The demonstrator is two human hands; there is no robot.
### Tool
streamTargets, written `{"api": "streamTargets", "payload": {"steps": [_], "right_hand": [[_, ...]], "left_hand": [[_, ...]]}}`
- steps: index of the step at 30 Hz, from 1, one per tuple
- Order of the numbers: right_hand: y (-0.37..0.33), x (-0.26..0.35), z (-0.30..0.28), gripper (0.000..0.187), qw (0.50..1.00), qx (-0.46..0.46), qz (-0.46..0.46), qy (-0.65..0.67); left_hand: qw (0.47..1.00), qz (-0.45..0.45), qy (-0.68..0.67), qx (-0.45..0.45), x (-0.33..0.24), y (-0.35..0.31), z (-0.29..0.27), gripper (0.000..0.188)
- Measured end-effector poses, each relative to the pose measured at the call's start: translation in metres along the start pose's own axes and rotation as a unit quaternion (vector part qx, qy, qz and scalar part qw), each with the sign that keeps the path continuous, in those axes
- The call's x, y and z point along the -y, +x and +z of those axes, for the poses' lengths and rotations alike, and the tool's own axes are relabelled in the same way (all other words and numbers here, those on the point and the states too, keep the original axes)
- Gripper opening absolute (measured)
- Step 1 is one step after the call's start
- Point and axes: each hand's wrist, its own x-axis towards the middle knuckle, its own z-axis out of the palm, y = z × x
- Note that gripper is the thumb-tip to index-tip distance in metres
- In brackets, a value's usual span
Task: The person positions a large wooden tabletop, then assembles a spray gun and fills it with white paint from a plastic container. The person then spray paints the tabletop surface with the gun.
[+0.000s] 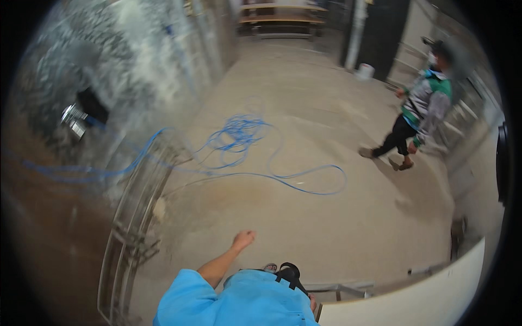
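My left hand swings out in front of my body, above the concrete floor. Its fingers are curled in, and nothing shows in them. Only a sliver of my right hand appears, low beside my blue shirt and close to the corner of a large white board. Its fingers are hidden, so whether it touches the board cannot be made out. A black strap-like item sits at my waist. Ahead on the floor lies a tangled blue hose or cable.
Another person in a green and grey top walks at the right. A metal frame stands at the left, by a mottled grey wall. A white bucket and a wooden-shelved rack are farther back.
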Motion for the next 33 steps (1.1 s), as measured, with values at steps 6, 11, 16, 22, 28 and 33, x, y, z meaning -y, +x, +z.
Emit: {"api": "streamTargets", "payload": {"steps": [6, 11, 16, 22, 28, 33], "right_hand": [[0.040, 0.064, 0.098, 0.039, 0.985, 0.077, 0.012, -0.151], [0.079, 0.095, 0.186, 0.038, 0.969, 0.104, 0.020, -0.224], [0.106, 0.131, 0.265, 0.038, 0.956, 0.137, 0.002, -0.259], [0.125, 0.195, 0.428, 0.037, 0.952, 0.214, 0.036, -0.214], [0.110, 0.227, 0.553, 0.054, 0.914, 0.259, -0.054, -0.306], [0.121, 0.182, 0.607, 0.043, 0.909, 0.200, -0.051, -0.363]], "left_hand": [[0.968, -0.184, -0.100, -0.138, 0.103, 0.009, -0.055, 0.038], [0.973, -0.231, 0.001, -0.007, 0.137, 0.012, -0.004, 0.044], [0.976, -0.217, -0.026, 0.023, 0.112, 0.050, -0.037, 0.053], [0.967, -0.141, -0.092, -0.191, 0.052, 0.135, -0.166, 0.044], [0.888, -0.083, -0.294, -0.343, 0.031, 0.153, -0.257, 0.035], [0.829, -0.156, -0.209, -0.495, 0.086, 0.169, -0.441, 0.037]]}}
